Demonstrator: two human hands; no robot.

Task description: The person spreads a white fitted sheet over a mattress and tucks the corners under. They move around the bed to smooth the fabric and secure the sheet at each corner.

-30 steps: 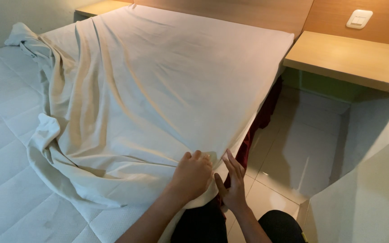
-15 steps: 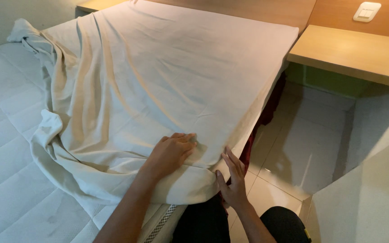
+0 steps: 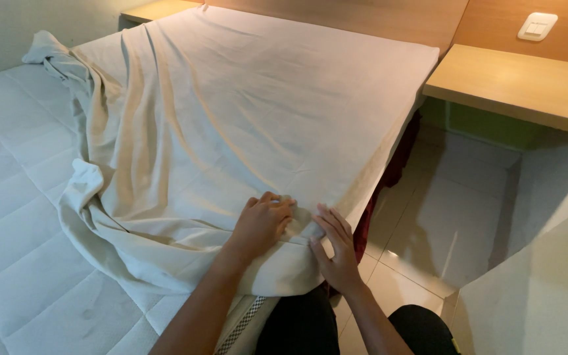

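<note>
I look down over a bed from its near edge. My left hand (image 3: 262,222) lies palm down on a cream-coloured cotton bed sheet (image 3: 244,118), fingers curled and pinching a small fold of the cloth right at the mattress edge. My right hand (image 3: 334,246) is just beside it, fingers straight and flat, pressing the same sheet where it turns over the side of the bed; it clasps nothing, only pushes against the cloth. The two hands nearly touch, with the pinched fold between them.

Away from my hands, the sheet spreads smooth towards the far end of the bed, reaching the wooden headboard panel (image 3: 363,16). To the left of my left hand the sheet is loose and bunched into long wrinkles, its edge heaped in a rumpled ridge. Beyond that ridge, further left, the white quilted mattress (image 3: 14,217) lies bare. Below my left wrist a strip of the mattress side with patterned piping shows.

To the right of my right hand the sheet hangs down the bed's side over a dark red bed skirt (image 3: 399,161), and beyond that is a pale glossy tiled floor (image 3: 442,217). Further right and up sits a light wooden bedside shelf (image 3: 520,85), with a white wall switch (image 3: 537,26) above it.
</note>
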